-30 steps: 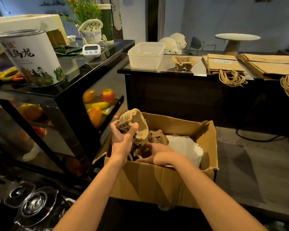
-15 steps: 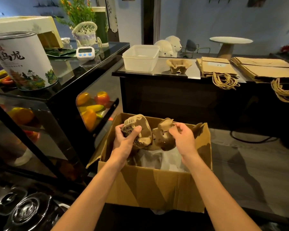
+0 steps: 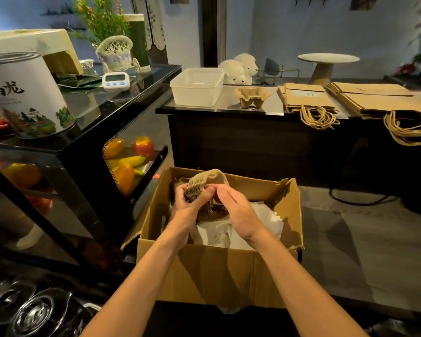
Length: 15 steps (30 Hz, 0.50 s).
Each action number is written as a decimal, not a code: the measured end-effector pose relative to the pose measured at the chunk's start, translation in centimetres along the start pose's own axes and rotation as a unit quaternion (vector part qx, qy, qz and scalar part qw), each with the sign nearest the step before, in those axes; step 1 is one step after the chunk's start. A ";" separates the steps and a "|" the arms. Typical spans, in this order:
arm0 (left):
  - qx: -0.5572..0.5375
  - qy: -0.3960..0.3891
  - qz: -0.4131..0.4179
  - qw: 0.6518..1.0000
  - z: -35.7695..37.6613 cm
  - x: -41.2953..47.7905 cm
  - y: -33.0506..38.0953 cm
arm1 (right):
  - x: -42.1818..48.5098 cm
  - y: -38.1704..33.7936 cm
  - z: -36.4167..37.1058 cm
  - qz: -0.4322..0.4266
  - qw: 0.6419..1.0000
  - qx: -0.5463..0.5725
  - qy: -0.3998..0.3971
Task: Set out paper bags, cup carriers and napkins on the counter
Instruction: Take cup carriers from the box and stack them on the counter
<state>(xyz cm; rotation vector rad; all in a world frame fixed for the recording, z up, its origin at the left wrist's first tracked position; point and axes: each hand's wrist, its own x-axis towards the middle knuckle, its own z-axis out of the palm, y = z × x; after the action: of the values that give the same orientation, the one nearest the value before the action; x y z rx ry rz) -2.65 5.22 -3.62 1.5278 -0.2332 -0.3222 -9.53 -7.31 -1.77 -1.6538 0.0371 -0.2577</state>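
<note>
**mo:** so how far along is this, halfway?

**jay:** A bit under, I'd say. Nearest thing is the box (image 3: 216, 271), with both hands over it. The left hand (image 3: 186, 211) has its fingers and thumb wrapped round a nested bunch of carriers (image 3: 206, 182), held just above the box rim. The right hand (image 3: 240, 210) lies against the side of that bunch. Its fingers are together and pretty straight, so it's pressing more than gripping (the thumb's hidden, so take that loosely).

**mo:** napkins?

**jay:** The white napkins (image 3: 258, 223) are down in the box under the hands. I can't see any set out anywhere.

**mo:** and further back?

**jay:** The table (image 3: 275, 105) has a lone carrier (image 3: 252, 97) next to a clear tub (image 3: 197, 87). To the right of that are the bags (image 3: 306, 99), lying flat in two piles with the handles dangling over the edge. So my read is that the bags look done and the carriers are barely started. The bunch in hand probably goes up next to the lone one. The napkins are all left to do.
</note>
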 end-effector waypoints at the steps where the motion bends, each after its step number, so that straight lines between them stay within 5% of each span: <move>1: 0.018 0.018 0.009 1.000 -0.5 0.3 0.0 | 0.2 0.2 -0.3 -0.014 0.999 -0.015 0.038; 4: 0.041 0.062 0.011 0.997 -2.1 1.3 0.1 | 1.2 1.6 -1.6 0.005 0.967 -0.209 0.146; 8: 0.089 0.107 -0.001 0.990 -3.2 1.9 -0.3 | 3.0 3.9 -2.2 0.147 0.862 -0.484 -0.022; 12: 0.081 0.139 -0.018 0.987 -3.3 2.1 -1.0 | 3.9 4.8 -1.4 0.112 0.791 -0.592 -0.110; 15: 0.077 0.144 -0.022 0.986 -3.3 2.3 -1.2 | 4.2 4.3 -1.5 0.063 0.801 -0.594 -0.051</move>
<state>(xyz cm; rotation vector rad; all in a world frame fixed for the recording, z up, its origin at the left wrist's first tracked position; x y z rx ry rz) 0.64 7.52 -5.05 1.7135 0.0043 -0.1176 -5.18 -10.01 -5.25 -2.9106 0.2751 -0.0059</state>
